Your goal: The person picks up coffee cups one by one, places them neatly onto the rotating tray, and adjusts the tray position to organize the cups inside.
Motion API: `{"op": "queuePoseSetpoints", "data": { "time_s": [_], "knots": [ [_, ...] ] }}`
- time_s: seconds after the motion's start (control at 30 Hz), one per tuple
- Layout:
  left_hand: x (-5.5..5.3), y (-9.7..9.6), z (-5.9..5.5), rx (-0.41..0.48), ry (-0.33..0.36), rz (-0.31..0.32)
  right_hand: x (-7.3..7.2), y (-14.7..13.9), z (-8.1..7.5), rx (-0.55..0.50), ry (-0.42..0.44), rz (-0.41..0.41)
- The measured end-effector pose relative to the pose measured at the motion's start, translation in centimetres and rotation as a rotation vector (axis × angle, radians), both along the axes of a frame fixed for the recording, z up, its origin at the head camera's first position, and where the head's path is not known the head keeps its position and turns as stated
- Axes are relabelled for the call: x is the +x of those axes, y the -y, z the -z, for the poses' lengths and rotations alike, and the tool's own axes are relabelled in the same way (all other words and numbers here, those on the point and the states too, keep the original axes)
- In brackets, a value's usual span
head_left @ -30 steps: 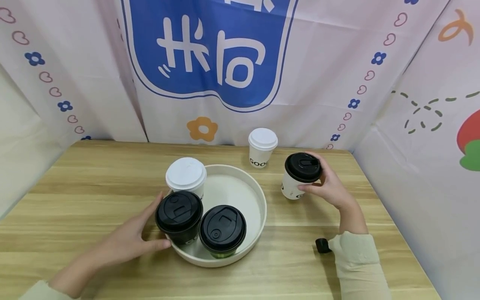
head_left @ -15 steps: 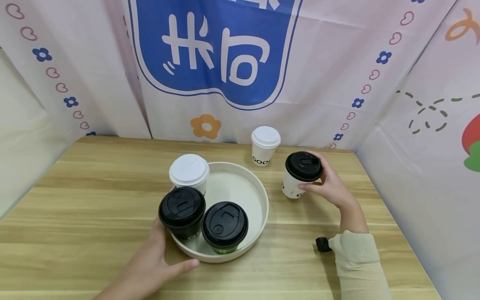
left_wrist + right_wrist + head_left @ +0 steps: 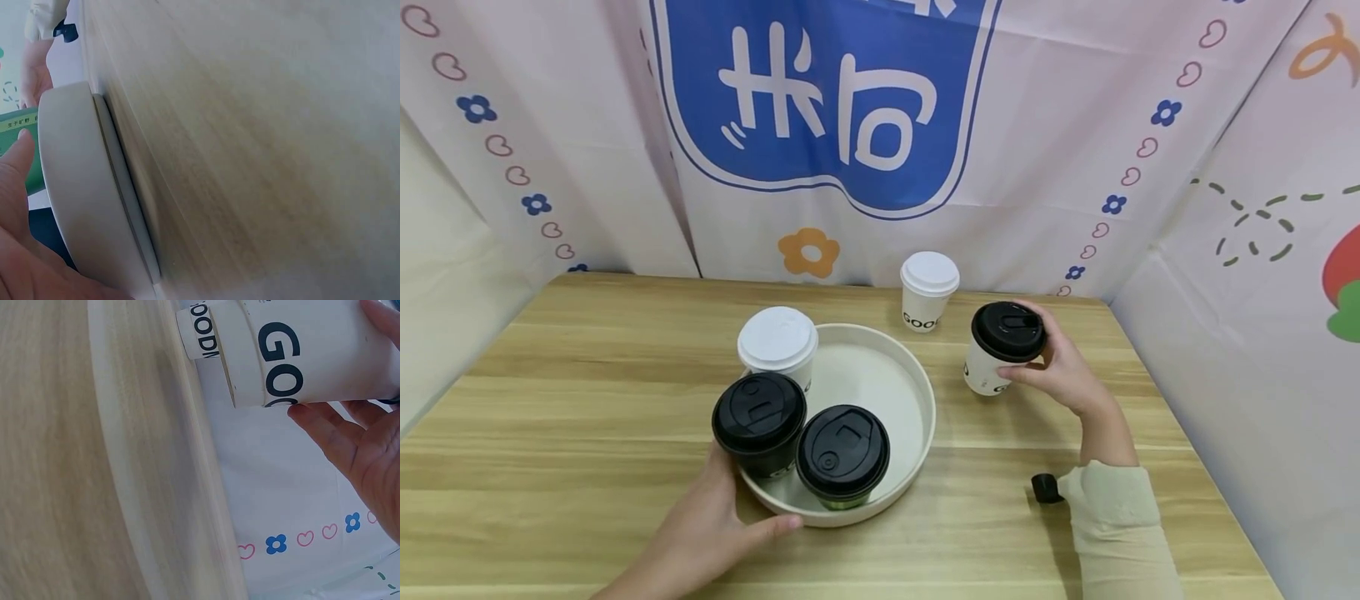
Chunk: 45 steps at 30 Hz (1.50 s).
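My left hand [image 3: 700, 517] grips the left front side of a round cream tray [image 3: 887, 379], thumb along the front wall, the other fingers partly hidden beneath a cup. On the tray stand a dark cup with a black lid [image 3: 760, 415], a green cup with a black lid [image 3: 842, 454] and a white-lidded paper cup [image 3: 777, 342]. To the right, my right hand [image 3: 1063, 367] holds a white paper cup with a black lid [image 3: 988, 372], thumb in front and fingers behind. In the right wrist view its base [image 3: 240, 362] shows apart from the tabletop.
A small white cup with a white lid [image 3: 927, 292] stands at the back of the wooden table [image 3: 587, 400], behind the tray. A printed curtain [image 3: 1015, 208] hangs along the back edge. A small black object [image 3: 1046, 489] is at the right sleeve.
My left hand has let go of the dark black-lidded cup and moved down and right onto the tray's side. The right hand and its cup have hardly moved.
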State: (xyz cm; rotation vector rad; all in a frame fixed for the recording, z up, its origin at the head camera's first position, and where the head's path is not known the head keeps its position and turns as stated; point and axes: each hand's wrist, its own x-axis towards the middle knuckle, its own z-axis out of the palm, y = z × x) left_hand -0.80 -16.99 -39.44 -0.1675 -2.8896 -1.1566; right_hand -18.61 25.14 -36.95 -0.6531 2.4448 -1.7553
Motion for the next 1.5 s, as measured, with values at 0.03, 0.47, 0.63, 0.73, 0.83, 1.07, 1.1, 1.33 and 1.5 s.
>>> {"op": "queuePoseSetpoints", "data": {
  "time_s": [0.03, 0.47, 0.63, 0.73, 0.83, 1.07, 1.1, 1.33, 1.5],
  "knots": [
    [-0.1, 0.1, 0.1, 0.006, -0.008, 0.003, 0.0, 0.0, 0.0, 0.001, 0.001, -0.002],
    [-0.9, 1.1, 0.6, 0.048, -0.044, 0.036, -0.1, -0.2, 0.1, -0.014, -0.007, 0.000],
    [-1.3, 1.6, 0.8, 0.008, -0.040, 0.045, 0.0, -0.4, 0.2, -0.016, -0.006, 0.008],
    [-1.5, 1.9, 0.9, 0.006, -0.039, 0.062, 0.0, -0.4, 0.1, -0.010, -0.008, 0.016],
    [-1.7, 2.2, 0.9, 0.010, -0.034, 0.076, 0.0, -0.5, 0.1, -0.003, -0.010, 0.018],
    [-2.3, 2.8, 0.8, 0.029, -0.010, 0.110, 0.0, -0.5, 0.1, -0.001, -0.014, 0.015],
    [-2.4, 2.9, 0.8, 0.034, -0.009, 0.117, 0.0, -0.5, 0.1, -0.001, -0.014, 0.015],
    [-3.0, 3.6, 0.8, 0.019, -0.010, 0.140, 0.0, -0.5, 0.1, -0.010, -0.005, 0.011],
    [-3.5, 4.1, 1.0, 0.029, -0.016, 0.165, 0.0, -0.6, 0.1, -0.017, -0.009, 0.007]
  ]
}}
